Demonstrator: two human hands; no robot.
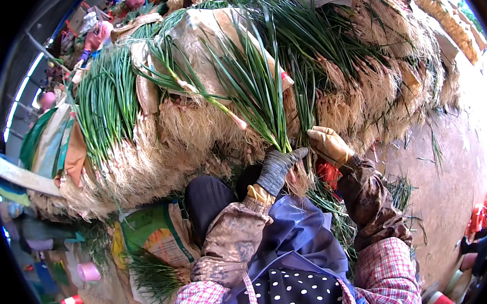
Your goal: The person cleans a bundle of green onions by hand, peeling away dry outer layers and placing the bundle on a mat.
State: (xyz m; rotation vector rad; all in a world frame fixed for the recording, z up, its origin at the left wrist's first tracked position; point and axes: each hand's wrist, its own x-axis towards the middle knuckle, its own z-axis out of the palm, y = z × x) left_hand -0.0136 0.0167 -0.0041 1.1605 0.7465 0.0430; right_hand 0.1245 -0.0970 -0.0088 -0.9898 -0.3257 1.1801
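Note:
In front of my lap, my left hand [279,168], in a grey knit glove, is closed round the lower stems of a bunch of green garlic [263,106]. Its long leaves fan upward and away from me, and pale roots [298,181] hang below the fist. To the right, my right hand [331,146], in a yellowish glove, pinches at the edge of a narrower cluster of green leaves [305,95]; its fingertips are partly hidden. One loose stalk with a pinkish bulb [236,119] lies just left of the bunch, across the heap.
A long heap of rooted green garlic [107,104] spans the far side, partly covered by a beige sack [203,34]. Left of my knee lies a printed green sack [153,232] with a small bundle [156,274]. Brown floor [446,178] stretches right. Another person [97,35] is at far left.

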